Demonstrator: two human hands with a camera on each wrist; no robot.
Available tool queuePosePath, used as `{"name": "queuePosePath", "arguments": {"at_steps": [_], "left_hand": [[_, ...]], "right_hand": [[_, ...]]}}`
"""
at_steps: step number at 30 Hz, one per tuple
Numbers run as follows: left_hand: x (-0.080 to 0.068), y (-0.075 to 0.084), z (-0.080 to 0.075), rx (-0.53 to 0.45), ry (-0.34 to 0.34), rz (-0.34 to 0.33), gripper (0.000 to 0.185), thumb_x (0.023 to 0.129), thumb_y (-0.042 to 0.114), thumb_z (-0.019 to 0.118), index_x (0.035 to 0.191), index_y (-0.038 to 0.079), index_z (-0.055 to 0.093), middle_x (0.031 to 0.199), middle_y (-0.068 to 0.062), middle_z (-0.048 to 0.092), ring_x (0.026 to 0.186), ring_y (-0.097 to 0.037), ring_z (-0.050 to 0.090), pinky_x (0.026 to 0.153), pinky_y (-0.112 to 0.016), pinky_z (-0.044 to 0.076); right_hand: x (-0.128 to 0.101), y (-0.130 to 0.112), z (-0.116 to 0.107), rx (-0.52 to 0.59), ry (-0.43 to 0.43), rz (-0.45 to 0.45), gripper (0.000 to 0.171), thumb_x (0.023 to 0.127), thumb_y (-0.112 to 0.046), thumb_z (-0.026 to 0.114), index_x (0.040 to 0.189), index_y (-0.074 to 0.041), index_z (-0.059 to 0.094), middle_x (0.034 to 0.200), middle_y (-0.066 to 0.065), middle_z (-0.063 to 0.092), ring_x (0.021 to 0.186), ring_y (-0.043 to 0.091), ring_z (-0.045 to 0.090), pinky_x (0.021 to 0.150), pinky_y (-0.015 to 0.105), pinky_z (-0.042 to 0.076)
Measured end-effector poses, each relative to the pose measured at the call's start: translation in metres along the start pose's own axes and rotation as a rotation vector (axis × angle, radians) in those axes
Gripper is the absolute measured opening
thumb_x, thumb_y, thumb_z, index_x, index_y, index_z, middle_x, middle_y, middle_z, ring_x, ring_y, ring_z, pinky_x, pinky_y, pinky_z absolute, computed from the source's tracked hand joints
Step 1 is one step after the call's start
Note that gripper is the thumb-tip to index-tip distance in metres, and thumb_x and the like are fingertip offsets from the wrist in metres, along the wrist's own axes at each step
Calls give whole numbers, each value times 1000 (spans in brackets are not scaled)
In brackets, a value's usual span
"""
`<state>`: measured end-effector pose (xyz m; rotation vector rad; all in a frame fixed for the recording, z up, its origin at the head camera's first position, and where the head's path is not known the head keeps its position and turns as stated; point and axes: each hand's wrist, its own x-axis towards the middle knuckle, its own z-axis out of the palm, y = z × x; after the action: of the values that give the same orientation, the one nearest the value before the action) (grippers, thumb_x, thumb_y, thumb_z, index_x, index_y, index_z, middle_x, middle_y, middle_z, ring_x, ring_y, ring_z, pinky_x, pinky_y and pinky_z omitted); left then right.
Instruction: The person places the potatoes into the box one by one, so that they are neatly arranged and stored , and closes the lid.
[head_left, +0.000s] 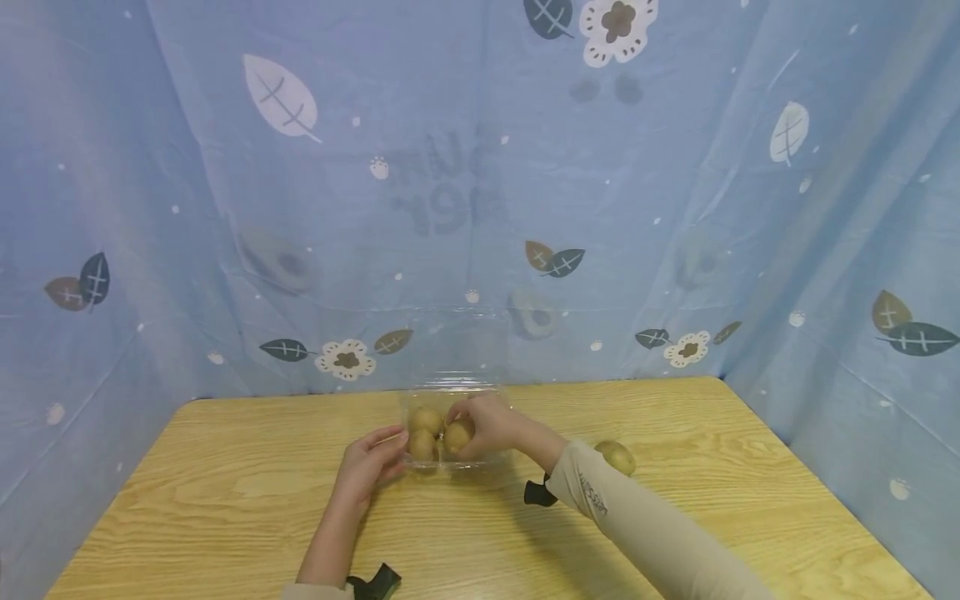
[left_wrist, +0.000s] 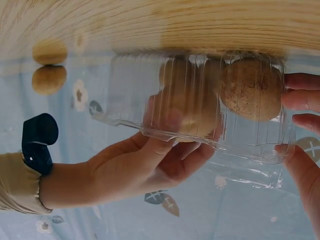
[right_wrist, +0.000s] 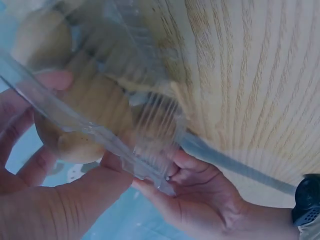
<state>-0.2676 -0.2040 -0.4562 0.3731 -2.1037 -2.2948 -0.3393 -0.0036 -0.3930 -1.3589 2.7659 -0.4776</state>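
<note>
While the clear plastic clamshell box (head_left: 450, 417) is steadied on the worktop (head_left: 225, 500) by the left hand (head_left: 371, 462), a kiwi (head_left: 457, 436) inside is gripped by the right hand (head_left: 487, 425); another kiwi (head_left: 617, 457) lies nearby.

Table (head_left: 225, 500): pale yellow wood, darker brown grain streaks.
Backdrop cloth (head_left: 465, 192): light blue, printed white and dark teal leaves, brown leaves, white flowers with brown centres, small white dots; faint dark lettering at 12 o'clock.
Container (head_left: 457, 392): clear, colourless, ribbed.
Kiwis (head_left: 424, 419) inside: fuzzy golden brown.
Loose kiwi (head_left: 616, 457) at 3 o'clock of container: same brown.
Sleeve (head_left: 660, 533): beige, small dark lettering.
Wrist strap (left_wrist: 37, 142): black.
</note>
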Motion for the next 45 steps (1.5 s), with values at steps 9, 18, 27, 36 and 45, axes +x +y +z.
{"name": "queuePosePath", "arguments": {"at_steps": [9, 18, 27, 36, 45], "left_hand": [[-2, 2, 1, 5, -7, 4, 47, 86, 21, 63, 125, -3, 51, 110, -13, 62, 90, -14, 61, 77, -30, 55], [-2, 2, -1, 5, 6, -3, 46, 85, 21, 64, 124, -2, 52, 109, -13, 62, 87, -12, 62, 77, -30, 55], [-2, 2, -1, 14, -4, 1, 47, 86, 21, 63, 125, -2, 52, 111, -13, 62, 90, -13, 61, 78, -30, 55], [-2, 1, -1, 8, -2, 20, 47, 86, 20, 63, 125, -3, 51, 117, -18, 58, 95, -17, 60, 78, -29, 55], [0, 1, -2, -5, -5, 13, 46, 85, 19, 64, 124, -3, 52, 113, -13, 61, 89, -13, 61, 77, -27, 55]], "right_hand": [[4, -2, 10, -9, -3, 29, 40, 62, -25, 80, 98, -13, 66, 87, 2, 66, 78, 13, 57, 63, 16, 43], [3, -4, 22, 44, 36, 53, 40, 64, -17, 79, 101, -10, 64, 96, 5, 58, 86, 16, 52, 72, 20, 45], [0, 3, 21, 210, 65, 19, 41, 68, -20, 80, 103, -5, 65, 104, 6, 66, 98, 19, 57, 88, 28, 47], [-6, 5, 9, 266, 74, -9, 36, 72, -13, 76, 104, -1, 64, 101, 10, 67, 93, 22, 61, 82, 28, 51], [-21, 8, -5, 349, 65, 17, 28, 79, -9, 69, 104, 0, 63, 103, 13, 64, 94, 30, 60, 73, 30, 56]]}}
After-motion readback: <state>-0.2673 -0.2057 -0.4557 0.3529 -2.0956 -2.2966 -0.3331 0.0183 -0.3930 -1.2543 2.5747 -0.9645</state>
